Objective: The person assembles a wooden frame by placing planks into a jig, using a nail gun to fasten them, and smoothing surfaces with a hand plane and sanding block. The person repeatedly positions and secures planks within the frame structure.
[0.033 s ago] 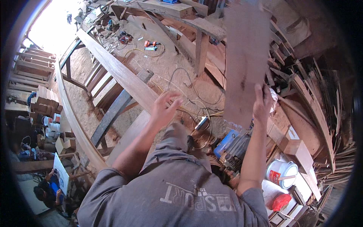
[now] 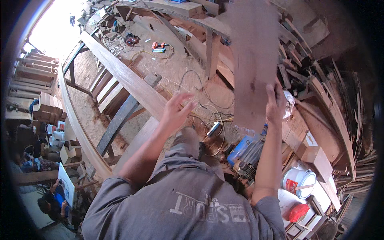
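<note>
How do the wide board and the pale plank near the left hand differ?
The right hand grips the wide board by its edge; the pale plank slants away beyond the left hand. The wide board is darker brown, the pale plank lighter. The wide board looks broader and blurred, the pale plank narrower and sharper. Both are long, flat pieces of wood.
</note>
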The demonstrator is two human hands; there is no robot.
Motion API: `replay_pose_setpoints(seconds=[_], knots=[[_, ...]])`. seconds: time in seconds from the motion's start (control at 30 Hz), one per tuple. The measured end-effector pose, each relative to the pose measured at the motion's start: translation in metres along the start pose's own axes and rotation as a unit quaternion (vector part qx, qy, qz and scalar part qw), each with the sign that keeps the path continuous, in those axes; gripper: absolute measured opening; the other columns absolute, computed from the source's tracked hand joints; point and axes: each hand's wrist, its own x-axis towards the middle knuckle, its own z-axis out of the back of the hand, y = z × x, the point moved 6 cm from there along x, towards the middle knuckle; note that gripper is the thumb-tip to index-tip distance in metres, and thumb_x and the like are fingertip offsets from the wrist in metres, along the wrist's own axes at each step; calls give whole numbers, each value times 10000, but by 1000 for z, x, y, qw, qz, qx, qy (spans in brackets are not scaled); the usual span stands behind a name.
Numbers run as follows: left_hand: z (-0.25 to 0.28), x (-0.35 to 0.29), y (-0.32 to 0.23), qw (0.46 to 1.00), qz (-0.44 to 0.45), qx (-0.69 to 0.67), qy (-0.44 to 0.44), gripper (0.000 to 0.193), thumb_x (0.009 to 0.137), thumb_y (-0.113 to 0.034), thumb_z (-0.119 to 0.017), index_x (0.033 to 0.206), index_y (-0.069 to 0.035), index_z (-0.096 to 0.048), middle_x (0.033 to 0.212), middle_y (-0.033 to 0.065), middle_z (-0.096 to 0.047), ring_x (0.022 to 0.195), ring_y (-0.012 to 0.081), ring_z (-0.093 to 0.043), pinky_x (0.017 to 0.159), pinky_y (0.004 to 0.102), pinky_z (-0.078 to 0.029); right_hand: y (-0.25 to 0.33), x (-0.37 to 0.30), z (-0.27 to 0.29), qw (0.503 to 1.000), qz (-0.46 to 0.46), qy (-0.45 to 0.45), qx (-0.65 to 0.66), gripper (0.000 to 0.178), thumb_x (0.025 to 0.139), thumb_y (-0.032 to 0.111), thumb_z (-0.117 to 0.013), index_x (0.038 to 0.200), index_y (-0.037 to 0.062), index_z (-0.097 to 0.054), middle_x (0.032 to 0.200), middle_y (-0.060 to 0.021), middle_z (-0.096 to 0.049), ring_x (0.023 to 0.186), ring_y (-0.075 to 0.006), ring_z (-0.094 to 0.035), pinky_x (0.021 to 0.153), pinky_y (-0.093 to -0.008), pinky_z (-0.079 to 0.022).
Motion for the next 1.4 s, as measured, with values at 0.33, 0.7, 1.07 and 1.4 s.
replay_pose_setpoints(seconds=[0.33, 0.7, 1.07, 1.4], knots=[[-44, 134, 32, 907, 79, -412, 25, 251, 986, -120, -716, 1213, -29, -661, 1159, 66, -704, 1081, 152, -645, 958, 327, -494, -8, 122, -161, 975, 37, 201, 92, 428, 1009, 342, -685, 1216, -31, -721, 1048, -152, -774, 954, -204, -705, 913, -381, -536], [0, 148, 83, 916, 94, -380, -94, 159, 956, -43, -734, 1112, -26, -706, 1135, 52, -733, 1036, 124, -666, 947, 293, -500, -107, 113, -202, 915, -138, 323, 197, 623, 1036, 377, -674, 1500, -8, -516, 1346, -88, -667, 1213, -149, -615, 1053, -308, -478], [53, 164, 12, 911, 23, -372, -179, 311, 941, -84, -767, 1234, -8, -696, 1205, 63, -728, 1142, 161, -655, 1025, 328, -476, -195, -19, -23, 906, -337, 170, 193, 442, 1083, 306, -599, 1446, 56, -560, 1358, -51, -635, 1194, -183, -640, 1009, -338, -505], [26, 288, 63, 845, 53, -499, -184, 363, 954, -122, -762, 1285, -31, -640, 1278, 83, -678, 1162, 209, -650, 1049, 374, -482, -266, -20, -35, 864, -433, 106, 236, 382, 1087, 241, -587, 1426, 65, -577, 1321, -71, -668, 1154, -206, -672, 985, -367, -538]])
